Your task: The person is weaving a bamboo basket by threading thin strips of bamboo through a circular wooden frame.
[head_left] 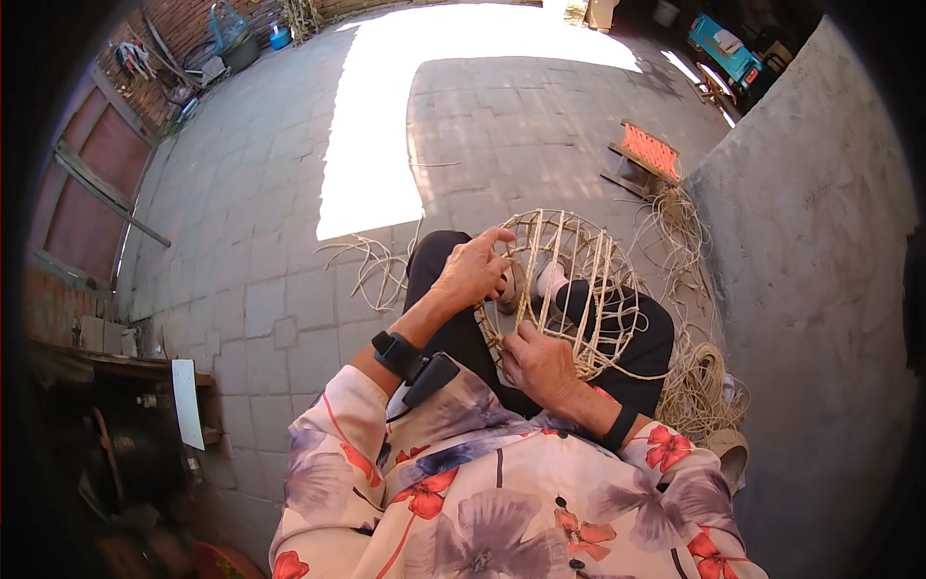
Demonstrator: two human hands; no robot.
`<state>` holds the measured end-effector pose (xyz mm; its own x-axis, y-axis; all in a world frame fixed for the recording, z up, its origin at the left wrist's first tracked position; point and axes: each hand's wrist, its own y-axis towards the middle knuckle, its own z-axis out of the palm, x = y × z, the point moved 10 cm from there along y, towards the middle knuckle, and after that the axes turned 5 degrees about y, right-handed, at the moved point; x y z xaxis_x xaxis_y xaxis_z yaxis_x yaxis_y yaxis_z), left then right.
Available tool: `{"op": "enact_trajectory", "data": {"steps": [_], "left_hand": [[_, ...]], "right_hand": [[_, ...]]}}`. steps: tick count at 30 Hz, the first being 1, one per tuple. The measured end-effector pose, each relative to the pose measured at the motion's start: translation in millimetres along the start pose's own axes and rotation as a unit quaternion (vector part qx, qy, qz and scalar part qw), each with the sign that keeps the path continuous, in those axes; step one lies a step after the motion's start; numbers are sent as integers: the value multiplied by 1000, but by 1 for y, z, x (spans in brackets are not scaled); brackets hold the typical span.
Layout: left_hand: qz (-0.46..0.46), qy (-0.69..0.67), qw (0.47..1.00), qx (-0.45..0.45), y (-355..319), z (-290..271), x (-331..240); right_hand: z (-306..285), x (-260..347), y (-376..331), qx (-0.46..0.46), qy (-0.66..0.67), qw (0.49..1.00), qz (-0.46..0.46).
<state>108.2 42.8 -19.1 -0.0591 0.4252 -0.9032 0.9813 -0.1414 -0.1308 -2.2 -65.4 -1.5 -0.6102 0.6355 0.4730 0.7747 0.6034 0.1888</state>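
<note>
A round hoop frame strung with pale cord rests across my lap, its strands running lengthwise over the opening. My left hand is at the frame's left rim, with the fingers bent over the edge and the cord there. At the near edge my right hand is closed, thumb and fingers pinching at the cord and rim. Just what lies between those fingertips is hidden. Loose cord ends hang in a tangle at the right side of the frame. My legs and one foot show through the strands.
A heap of loose cord lies on the floor to the right, along a grey wall. Beyond it is a low stool with an orange woven seat. More cord pieces lie left of my knee. A dark shelf stands lower left.
</note>
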Motion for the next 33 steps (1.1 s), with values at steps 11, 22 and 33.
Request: {"op": "enact_trajectory", "data": {"steps": [11, 22, 33], "left_hand": [[230, 334, 911, -71, -98, 23, -43], [236, 331, 902, -145, -110, 12, -51], [258, 355, 891, -113, -129, 23, -54]], "right_hand": [[0, -25, 13, 29, 104, 986, 127], [0, -43, 14, 56, 172, 973, 141], [7, -54, 10, 112, 272, 939, 177]]}}
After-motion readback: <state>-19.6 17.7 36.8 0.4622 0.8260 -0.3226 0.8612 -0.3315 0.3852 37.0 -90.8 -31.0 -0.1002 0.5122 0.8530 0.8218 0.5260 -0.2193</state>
